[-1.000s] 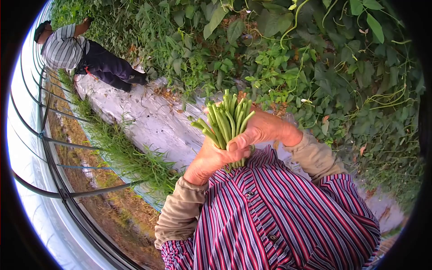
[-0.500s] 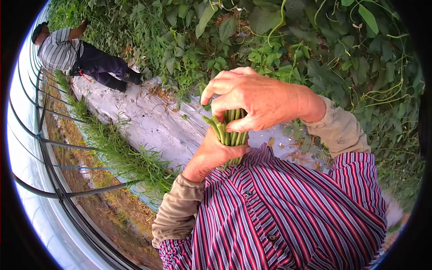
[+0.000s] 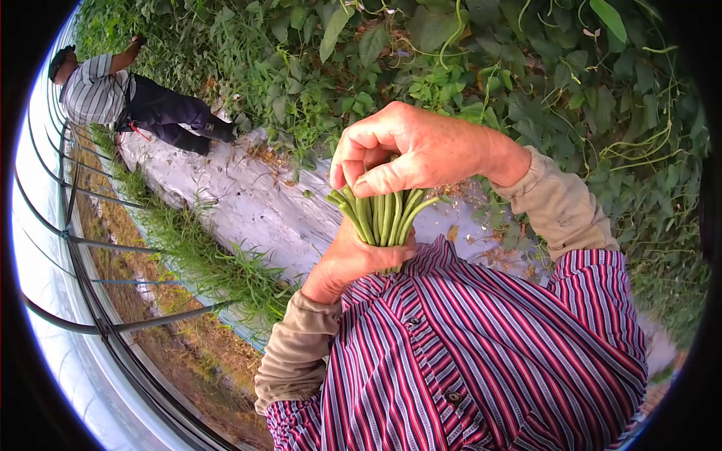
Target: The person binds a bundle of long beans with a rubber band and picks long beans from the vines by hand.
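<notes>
A bunch of long green beans [image 3: 385, 218] stands upright in front of my chest. My left hand [image 3: 361, 252] is wrapped around its lower part, thumb across the front. Above it, my right hand [image 3: 406, 150] is closed, with curled fingers and thumb at the upper ends of the beans. Those fingers partly hide the tips. The bean ends fan out a little, some leaning left and others right.
Dense leafy vines [image 3: 451, 90] with hanging pods line the top and right. A pale ground sheet [image 3: 248, 203] runs along the path beside a grass strip [image 3: 218, 263]. Tunnel hoops [image 3: 143, 243] stand at left. A person in a striped shirt [image 3: 98, 90] reaches into the vines.
My right hand has risen slightly and its fingers have drawn closer together. More of the bean ends show and they spread wider. My left hand keeps its hold.
</notes>
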Action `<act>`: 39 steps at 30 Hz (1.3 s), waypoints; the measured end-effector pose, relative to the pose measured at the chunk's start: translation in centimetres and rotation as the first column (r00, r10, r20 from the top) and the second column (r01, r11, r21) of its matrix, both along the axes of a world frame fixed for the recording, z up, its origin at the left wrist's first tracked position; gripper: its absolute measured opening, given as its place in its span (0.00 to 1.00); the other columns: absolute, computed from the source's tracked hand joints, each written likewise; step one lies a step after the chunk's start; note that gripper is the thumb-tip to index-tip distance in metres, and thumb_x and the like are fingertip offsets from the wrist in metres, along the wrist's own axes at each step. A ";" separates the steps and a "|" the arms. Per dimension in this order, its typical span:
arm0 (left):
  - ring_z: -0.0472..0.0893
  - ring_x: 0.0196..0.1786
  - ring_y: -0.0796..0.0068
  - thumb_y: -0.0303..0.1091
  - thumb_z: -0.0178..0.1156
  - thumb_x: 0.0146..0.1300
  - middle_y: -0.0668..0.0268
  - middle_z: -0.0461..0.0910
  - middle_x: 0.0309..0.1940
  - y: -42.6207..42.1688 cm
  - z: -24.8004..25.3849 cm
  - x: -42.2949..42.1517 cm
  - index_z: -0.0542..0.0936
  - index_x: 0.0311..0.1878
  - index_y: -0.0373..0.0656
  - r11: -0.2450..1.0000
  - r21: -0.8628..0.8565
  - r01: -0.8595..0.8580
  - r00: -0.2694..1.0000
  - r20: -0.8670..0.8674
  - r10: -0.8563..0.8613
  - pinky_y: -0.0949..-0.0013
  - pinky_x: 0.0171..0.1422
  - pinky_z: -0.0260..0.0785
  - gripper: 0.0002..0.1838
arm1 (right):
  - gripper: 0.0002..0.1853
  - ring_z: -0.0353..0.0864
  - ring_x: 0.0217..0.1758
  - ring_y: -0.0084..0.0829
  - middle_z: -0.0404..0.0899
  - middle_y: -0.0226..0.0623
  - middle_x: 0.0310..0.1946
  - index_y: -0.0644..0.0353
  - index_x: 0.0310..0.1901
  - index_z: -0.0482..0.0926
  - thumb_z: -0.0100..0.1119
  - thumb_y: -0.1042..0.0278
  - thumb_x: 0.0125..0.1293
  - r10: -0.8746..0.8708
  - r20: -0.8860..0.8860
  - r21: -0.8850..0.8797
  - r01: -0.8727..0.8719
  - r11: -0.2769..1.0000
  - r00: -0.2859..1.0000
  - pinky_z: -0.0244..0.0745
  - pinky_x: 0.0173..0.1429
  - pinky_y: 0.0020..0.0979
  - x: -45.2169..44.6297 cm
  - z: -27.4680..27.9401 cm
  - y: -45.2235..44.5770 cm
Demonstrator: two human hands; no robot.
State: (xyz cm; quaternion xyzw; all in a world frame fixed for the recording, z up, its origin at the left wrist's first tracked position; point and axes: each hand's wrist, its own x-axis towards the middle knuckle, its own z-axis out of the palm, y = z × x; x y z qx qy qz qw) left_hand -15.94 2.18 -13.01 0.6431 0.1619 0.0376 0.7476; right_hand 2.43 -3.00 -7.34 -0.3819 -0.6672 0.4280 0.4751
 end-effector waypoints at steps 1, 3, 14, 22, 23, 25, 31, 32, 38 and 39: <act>0.77 0.33 0.75 0.29 0.71 0.41 0.65 0.78 0.30 -0.1 0.0 0.0 0.75 0.42 0.38 0.999 -0.024 -0.026 0.999 -0.026 0.026 0.72 0.37 0.70 0.23 | 0.09 0.79 0.34 0.21 0.81 0.34 0.31 0.68 0.35 0.78 0.61 0.69 0.60 -0.003 -0.001 -0.001 0.003 1.000 1.000 0.75 0.40 0.25 0.1 0.0 -0.1; 0.77 0.33 0.74 0.30 0.69 0.41 0.64 0.78 0.30 0.0 0.3 -0.3 0.75 0.41 0.37 0.999 -0.027 -0.022 0.999 -0.040 0.021 0.72 0.37 0.70 0.21 | 0.18 0.78 0.42 0.22 0.80 0.34 0.37 0.67 0.41 0.77 0.62 0.58 0.60 -0.093 -0.117 0.025 0.096 0.995 0.989 0.73 0.48 0.26 0.0 0.3 0.0; 0.77 0.32 0.75 0.28 0.64 0.46 0.67 0.77 0.28 0.6 0.7 -1.7 0.75 0.36 0.39 0.992 -0.050 -0.120 0.992 0.038 0.122 0.72 0.37 0.70 0.12 | 0.15 0.72 0.56 0.33 0.72 0.40 0.52 0.61 0.40 0.77 0.66 0.60 0.56 -0.367 0.100 0.511 0.269 0.816 0.925 0.68 0.58 0.35 0.0 -0.4 -1.8; 0.74 0.32 0.81 0.24 0.65 0.47 0.72 0.76 0.30 0.5 -0.3 -2.3 0.75 0.38 0.41 0.964 0.174 -0.200 0.979 -0.014 0.205 0.74 0.36 0.69 0.14 | 0.12 0.71 0.55 0.36 0.70 0.41 0.52 0.62 0.37 0.75 0.65 0.76 0.51 -0.437 0.367 0.416 0.275 0.867 0.821 0.67 0.58 0.34 -2.2 -0.6 -2.1; 0.74 0.32 0.81 0.24 0.65 0.47 0.72 0.76 0.30 0.5 -0.3 -2.4 0.75 0.38 0.41 0.959 0.211 -0.186 0.981 -0.007 0.192 0.73 0.36 0.69 0.14 | 0.11 0.71 0.55 0.35 0.70 0.40 0.52 0.62 0.37 0.75 0.64 0.77 0.51 -0.386 0.289 0.387 0.262 0.884 0.876 0.67 0.58 0.34 -2.3 -0.8 -1.9; 0.75 0.33 0.80 0.24 0.65 0.47 0.71 0.76 0.30 0.8 -0.6 -2.6 0.75 0.39 0.40 0.959 0.231 -0.161 0.986 0.005 0.164 0.73 0.36 0.69 0.14 | 0.10 0.71 0.55 0.35 0.70 0.40 0.52 0.63 0.36 0.75 0.64 0.78 0.51 -0.333 0.208 0.361 0.244 0.900 0.919 0.67 0.59 0.35 -2.2 -1.0 -1.7; 0.75 0.33 0.79 0.23 0.64 0.46 0.71 0.76 0.31 0.9 -0.6 -2.9 0.75 0.38 0.40 0.966 0.236 -0.106 0.994 0.014 0.105 0.72 0.36 0.70 0.14 | 0.09 0.72 0.54 0.33 0.70 0.40 0.53 0.63 0.35 0.77 0.65 0.78 0.51 -0.263 0.161 0.321 0.202 0.926 0.951 0.68 0.58 0.35 -2.2 -1.4 -1.5; 0.75 0.33 0.79 0.23 0.64 0.46 0.71 0.76 0.31 0.9 -0.6 -3.0 0.75 0.38 0.40 0.966 0.236 -0.107 0.994 0.015 0.106 0.72 0.36 0.70 0.14 | 0.09 0.73 0.54 0.33 0.71 0.40 0.53 0.63 0.36 0.77 0.64 0.78 0.51 -0.216 0.158 0.302 0.161 0.940 0.964 0.69 0.57 0.35 -2.3 -1.3 -1.5; 0.76 0.33 0.79 0.22 0.65 0.45 0.71 0.76 0.30 0.6 -0.5 -3.1 0.76 0.37 0.40 0.980 0.162 -0.116 0.993 -0.009 0.119 0.72 0.36 0.70 0.13 | 0.06 0.75 0.52 0.33 0.73 0.40 0.51 0.64 0.32 0.75 0.60 0.79 0.52 -0.187 0.082 0.333 0.150 0.931 0.979 0.71 0.56 0.34 -3.2 -2.3 -1.0; 0.76 0.33 0.79 0.22 0.65 0.45 0.71 0.77 0.30 0.5 -0.4 -3.1 0.76 0.36 0.40 0.983 0.148 -0.109 0.994 0.002 0.110 0.73 0.36 0.70 0.13 | 0.05 0.76 0.52 0.33 0.74 0.40 0.51 0.64 0.30 0.74 0.59 0.79 0.52 -0.218 0.032 0.309 0.198 0.930 0.975 0.72 0.56 0.34 -3.6 -2.5 -1.1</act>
